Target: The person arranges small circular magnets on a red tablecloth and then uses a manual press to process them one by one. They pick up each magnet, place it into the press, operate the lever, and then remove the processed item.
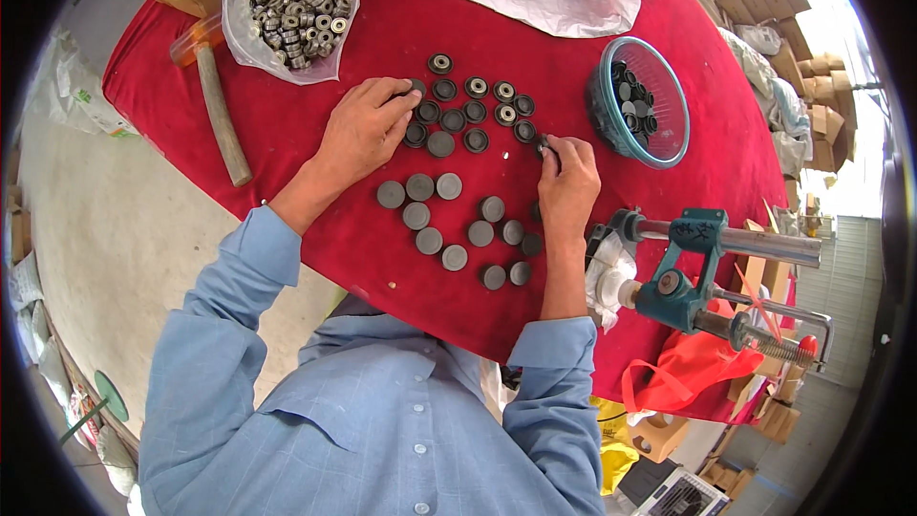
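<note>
**Open caps [452, 121] between left hand [363, 129] and right hand [570, 182]**

The left hand comes in at the group's left edge, fingertips touching a dark cap [417, 88]; whether they pinch it or only rest there, I cannot tell. The open caps are round, with no long axis; some carry bearings [505, 115]. Those at the right edge lie just up and left of the right hand, the nearer one, its thumb and forefinger pinching a small dark piece [544, 144], mostly hidden.
</note>
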